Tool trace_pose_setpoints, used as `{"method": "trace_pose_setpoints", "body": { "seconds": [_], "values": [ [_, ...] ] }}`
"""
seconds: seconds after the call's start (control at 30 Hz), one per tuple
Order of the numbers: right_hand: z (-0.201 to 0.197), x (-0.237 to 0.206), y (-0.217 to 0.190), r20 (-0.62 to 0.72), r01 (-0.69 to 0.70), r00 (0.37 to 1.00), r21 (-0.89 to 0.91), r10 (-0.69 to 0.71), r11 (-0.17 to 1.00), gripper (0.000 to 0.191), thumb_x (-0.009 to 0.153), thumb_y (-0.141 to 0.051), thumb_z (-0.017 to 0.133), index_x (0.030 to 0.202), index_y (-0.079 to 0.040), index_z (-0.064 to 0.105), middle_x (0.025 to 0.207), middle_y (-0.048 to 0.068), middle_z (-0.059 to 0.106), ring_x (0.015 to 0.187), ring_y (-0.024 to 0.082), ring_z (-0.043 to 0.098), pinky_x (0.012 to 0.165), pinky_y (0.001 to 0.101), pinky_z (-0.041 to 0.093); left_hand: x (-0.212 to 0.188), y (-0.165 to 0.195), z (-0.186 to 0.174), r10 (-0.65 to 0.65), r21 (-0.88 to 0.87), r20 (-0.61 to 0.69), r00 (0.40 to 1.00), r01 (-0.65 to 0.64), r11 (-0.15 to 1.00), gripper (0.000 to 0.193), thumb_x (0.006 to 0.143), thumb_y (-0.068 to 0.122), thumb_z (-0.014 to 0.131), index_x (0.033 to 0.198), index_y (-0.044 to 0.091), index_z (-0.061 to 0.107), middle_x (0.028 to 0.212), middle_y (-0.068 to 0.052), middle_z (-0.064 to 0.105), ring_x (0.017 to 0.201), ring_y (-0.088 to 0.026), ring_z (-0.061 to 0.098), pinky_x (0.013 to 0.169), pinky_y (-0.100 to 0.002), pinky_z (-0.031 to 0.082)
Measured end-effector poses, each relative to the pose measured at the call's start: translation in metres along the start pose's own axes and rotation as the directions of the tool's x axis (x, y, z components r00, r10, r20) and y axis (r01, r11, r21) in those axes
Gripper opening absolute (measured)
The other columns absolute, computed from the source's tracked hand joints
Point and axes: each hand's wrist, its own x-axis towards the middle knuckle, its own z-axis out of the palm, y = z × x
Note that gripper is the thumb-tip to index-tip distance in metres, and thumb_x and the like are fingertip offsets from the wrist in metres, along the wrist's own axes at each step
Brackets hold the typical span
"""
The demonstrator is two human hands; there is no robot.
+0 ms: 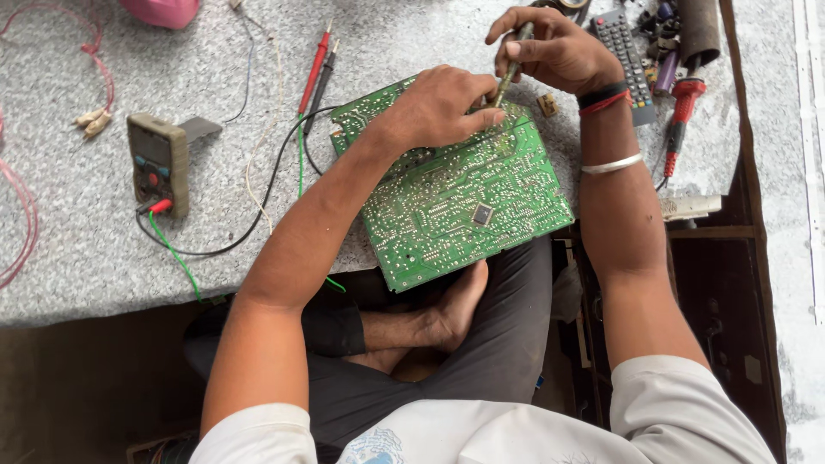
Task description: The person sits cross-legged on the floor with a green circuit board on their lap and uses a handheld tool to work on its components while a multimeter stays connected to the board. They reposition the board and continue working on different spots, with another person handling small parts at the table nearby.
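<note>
A green circuit board lies solder side up at the edge of a grey speckled worktop, partly overhanging my lap. My left hand presses down on the board's upper part, fingers curled over it. My right hand grips a thin pen-like tool, its tip pointing down onto the board's top edge beside my left fingers. Whether it is a soldering iron or a screwdriver I cannot tell.
A brown multimeter sits at the left with red and black probes and green and black leads. A remote control, a red-handled tool and small parts lie at the right. A pink object is at the top.
</note>
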Motion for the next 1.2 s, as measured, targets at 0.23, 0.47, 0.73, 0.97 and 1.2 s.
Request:
{"method": "trace_pose_setpoints", "body": {
  "seconds": [0.23, 0.47, 0.73, 0.97, 1.2],
  "values": [
    [-0.001, -0.002, 0.001, 0.007, 0.025, 1.000, -0.057, -0.025, 0.998, 0.028, 0.109, -0.016, 0.067, 0.133, -0.003, 0.063, 0.106, 0.006, 0.072, 0.102, 0.015, 0.070, 0.092, 0.0328, 0.057, -0.005, 0.005, 0.000, 0.187, 0.129, -0.208, 0.960, -0.162, 0.978, 0.036, 0.092, 0.046, 0.074, 0.094, 0.010, 0.073, 0.088, -0.007, 0.066, 0.095, -0.027, 0.061, 0.087, -0.046, 0.047],
    [0.009, -0.004, -0.006, -0.011, 0.030, 0.999, -0.096, -0.031, 0.995, 0.032, 0.107, -0.016, 0.070, 0.134, -0.001, 0.062, 0.108, 0.009, 0.072, 0.104, 0.016, 0.071, 0.091, 0.0317, 0.057, -0.002, 0.011, -0.006, -0.047, 0.002, -0.008, 0.999, 0.047, 0.999, 0.040, 0.091, 0.048, 0.075, 0.090, 0.008, 0.074, 0.072, -0.010, 0.070, 0.068, -0.030, 0.069, 0.079, -0.047, 0.052],
    [0.020, -0.006, -0.013, -0.011, 0.104, 0.994, -0.112, -0.106, 0.988, 0.049, 0.111, -0.042, 0.058, 0.144, -0.006, 0.058, 0.117, 0.005, 0.073, 0.102, 0.009, 0.066, 0.082, 0.0234, 0.053, -0.004, 0.018, -0.012, 0.015, -0.032, -0.028, 0.999, -0.016, 0.999, 0.040, 0.094, 0.046, 0.078, 0.089, 0.006, 0.075, 0.070, -0.012, 0.068, 0.066, -0.034, 0.067, 0.069, -0.047, 0.051],
    [0.026, -0.002, -0.015, -0.299, 0.021, 0.952, -0.121, -0.057, 0.992, 0.043, 0.108, -0.043, 0.063, 0.125, -0.005, 0.073, 0.096, 0.000, 0.070, 0.076, 0.004, 0.059, 0.065, 0.0204, 0.047, -0.004, 0.026, -0.016, -0.116, -0.004, 0.058, 0.992, 0.116, 0.993, 0.040, 0.091, 0.046, 0.079, 0.092, 0.006, 0.075, 0.069, -0.012, 0.069, 0.064, -0.030, 0.067, 0.065, -0.045, 0.050],
    [0.027, -0.002, -0.015, -0.305, 0.065, 0.946, -0.153, -0.109, 0.986, 0.030, 0.108, -0.031, 0.066, 0.126, -0.007, 0.070, 0.096, -0.005, 0.062, 0.081, 0.002, 0.054, 0.070, 0.0215, 0.046, -0.005, 0.025, -0.014, -0.192, 0.010, 0.115, 0.975, 0.192, 0.981, 0.041, 0.089, 0.048, 0.079, 0.093, 0.008, 0.076, 0.070, -0.010, 0.071, 0.065, -0.028, 0.070, 0.065, -0.044, 0.051]
  ]
}}
